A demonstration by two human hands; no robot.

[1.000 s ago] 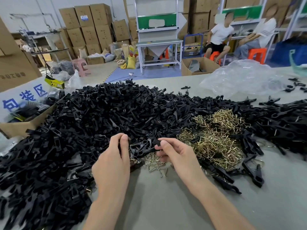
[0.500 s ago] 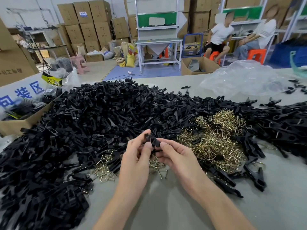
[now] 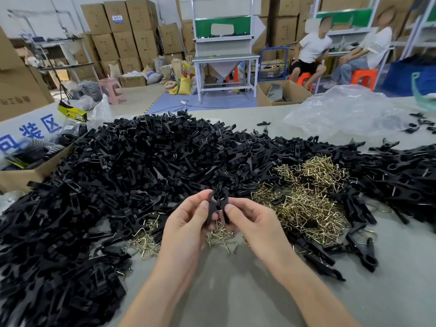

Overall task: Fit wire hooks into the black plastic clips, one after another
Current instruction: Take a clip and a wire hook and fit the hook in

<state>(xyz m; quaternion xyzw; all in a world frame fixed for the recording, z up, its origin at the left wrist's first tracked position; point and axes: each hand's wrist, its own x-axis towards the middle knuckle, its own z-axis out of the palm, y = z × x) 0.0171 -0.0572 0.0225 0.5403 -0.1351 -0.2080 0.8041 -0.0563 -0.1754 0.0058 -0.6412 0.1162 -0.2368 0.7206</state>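
A black plastic clip (image 3: 218, 204) is held upright above the table between both hands. My left hand (image 3: 186, 223) pinches its left half with thumb and fingers. My right hand (image 3: 250, 220) pinches its right half. A huge heap of black clips (image 3: 132, 166) covers the left and middle of the grey table (image 3: 236, 291). A pile of brass wire hooks (image 3: 304, 197) lies just right of my hands. Several loose hooks (image 3: 146, 241) lie scattered under and left of my hands. Whether a hook sits in the held clip is hidden.
Assembled clips (image 3: 361, 251) lie at the right, near the front. A clear plastic bag (image 3: 342, 112) sits at the far right of the table. An open cardboard box (image 3: 21, 175) stands at the left edge. Two people sit on orange stools in the background.
My left hand left the clip heap and came up to meet my right hand. Both hands now hold one clip, raised slightly off the table.
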